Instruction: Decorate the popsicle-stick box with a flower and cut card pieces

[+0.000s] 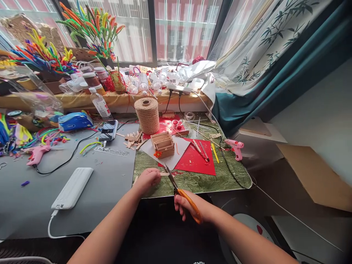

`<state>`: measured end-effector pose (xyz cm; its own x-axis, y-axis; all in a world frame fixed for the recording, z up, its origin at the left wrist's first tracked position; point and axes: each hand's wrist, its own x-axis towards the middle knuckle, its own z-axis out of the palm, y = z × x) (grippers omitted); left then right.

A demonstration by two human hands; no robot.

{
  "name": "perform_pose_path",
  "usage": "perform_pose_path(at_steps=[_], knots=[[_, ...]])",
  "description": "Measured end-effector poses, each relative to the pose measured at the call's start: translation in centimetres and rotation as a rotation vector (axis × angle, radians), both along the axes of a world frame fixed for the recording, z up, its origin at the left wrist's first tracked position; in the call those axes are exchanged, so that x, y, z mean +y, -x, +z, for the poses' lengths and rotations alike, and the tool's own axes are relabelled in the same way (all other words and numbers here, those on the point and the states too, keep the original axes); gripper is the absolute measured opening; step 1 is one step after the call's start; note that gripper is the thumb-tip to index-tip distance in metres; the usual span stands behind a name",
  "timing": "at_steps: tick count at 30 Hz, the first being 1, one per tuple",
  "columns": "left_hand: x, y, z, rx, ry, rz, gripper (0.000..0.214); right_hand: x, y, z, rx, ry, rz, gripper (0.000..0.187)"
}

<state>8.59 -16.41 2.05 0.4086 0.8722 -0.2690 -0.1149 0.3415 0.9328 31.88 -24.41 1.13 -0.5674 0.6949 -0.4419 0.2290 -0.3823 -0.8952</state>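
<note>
Between the closed fingers of my left hand [149,181] is a flat wooden craft stick [164,174], its free end pointing right. My right hand [186,206] grips orange-handled scissors [189,201], whose blades are parted and lie close to the end of the stick; whether they touch it I cannot tell. Just beyond my hands a small box built of wooden sticks [162,146], with an orange flower on its front corner, stands on a white sheet of paper [181,146]. Under that lies a red sheet [203,167].
Behind the box stand a big twine spool [147,115] and a pile of wooden sticks [134,140]. Pens and a yellow pencil [215,153] lie right, near a pink glue gun [235,148] with its cable. To the left are a white power bank [72,187] and another pink glue gun [38,153].
</note>
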Motion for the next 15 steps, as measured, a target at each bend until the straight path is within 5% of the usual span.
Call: perform_pose_path(at_steps=[15], knots=[[0.5, -1.6, -1.2, 0.011, -0.04, 0.123, 0.042, 0.1, 0.8, 0.6, 0.033, 0.112, -0.096, 0.068]])
